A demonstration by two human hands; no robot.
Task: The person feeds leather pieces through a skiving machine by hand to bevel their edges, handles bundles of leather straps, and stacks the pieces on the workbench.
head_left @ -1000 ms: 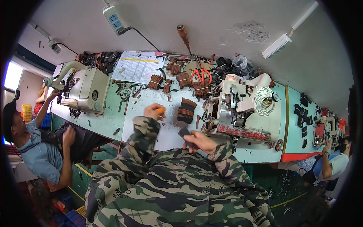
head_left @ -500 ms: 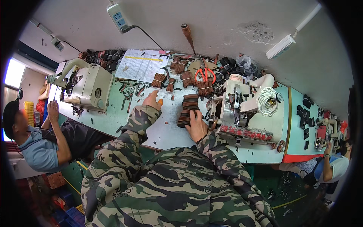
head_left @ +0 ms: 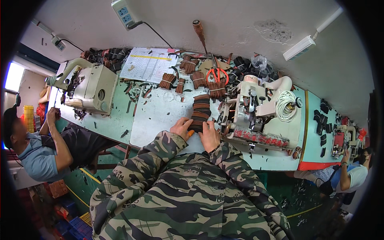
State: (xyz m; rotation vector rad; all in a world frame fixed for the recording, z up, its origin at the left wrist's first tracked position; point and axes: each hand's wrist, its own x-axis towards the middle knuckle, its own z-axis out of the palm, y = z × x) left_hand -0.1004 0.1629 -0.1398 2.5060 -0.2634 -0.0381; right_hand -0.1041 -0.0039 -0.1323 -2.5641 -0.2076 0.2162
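Note:
A long stack of brown and black leather-like strips (head_left: 201, 109) lies on the table in front of me, running away from my body. My left hand (head_left: 182, 127) presses its curled fingers against the left side of the near end; something orange covers one of its fingertips. On the opposite side, my right hand (head_left: 209, 138) holds the same end between bent fingers. Beyond the stack lie tied bundles of brown strips (head_left: 167, 81). Orange-handled scissors (head_left: 217, 76) rest on another bundle (head_left: 217, 89).
A machine with a white cord coil (head_left: 286, 107) stands close on the right, another machine (head_left: 89, 90) on the left. A printed sheet (head_left: 149, 66) and a wooden-handled tool (head_left: 199, 32) are at the back. Scraps litter the table (head_left: 156, 120). People sit at both sides.
My left hand has come down and right, from the table near the bundles to the stack's near end. My right hand stays at the stack, its fingers slightly nearer to me.

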